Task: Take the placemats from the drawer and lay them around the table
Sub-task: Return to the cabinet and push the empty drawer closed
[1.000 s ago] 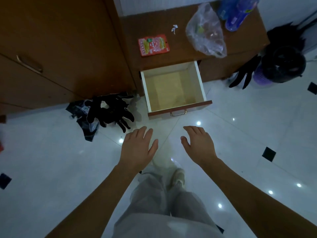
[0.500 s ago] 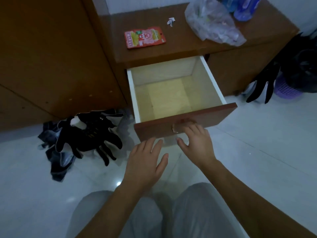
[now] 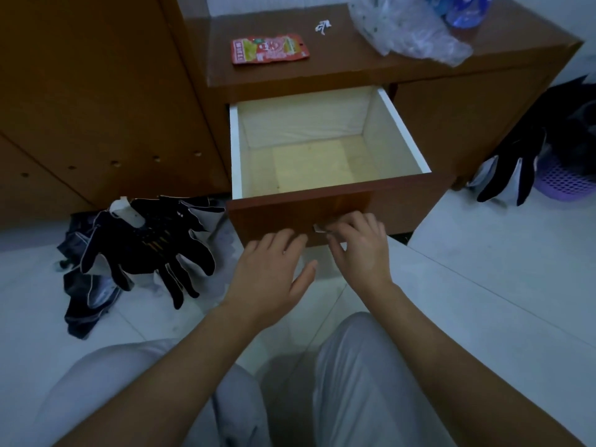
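Head view, dim and bluish. Nearest are two legs (image 3: 371,391) in pale trousers, both cut off by the bottom edge, with two bare forearms reaching over them.

The left hand (image 3: 271,272) is flat, fingers straight and close together, holding nothing. Its fingertips reach the lower edge of the drawer (image 3: 396,201) front; whether they touch it is hard to say. The right hand (image 3: 359,250) is just beside it, fingers curled over the metal handle (image 3: 318,228). Only the handle's left end shows, and the rest is hidden under the fingers.

That one drawer is pulled well out of the cabinet (image 3: 354,64). On its floor lies a flat pale yellow placemat (image 3: 309,167), its near edge hidden behind the drawer front. Whether it is a single mat or a stack cannot be made out.

On the white tiled floor (image 3: 483,285) to the left is a heap of black gloves (image 3: 145,250) over dark cloth, too tangled to count. To the right, one more black glove (image 3: 516,166) hangs in front of a purple basket (image 3: 564,183) that the frame edge cuts off.

Farther back, the cabinet top holds one red packet (image 3: 269,48), one small white scrap (image 3: 322,27), one crumpled clear plastic bag (image 3: 409,33) and blue bottles (image 3: 464,9). The bottles are cut by the top edge, so their number is unclear.
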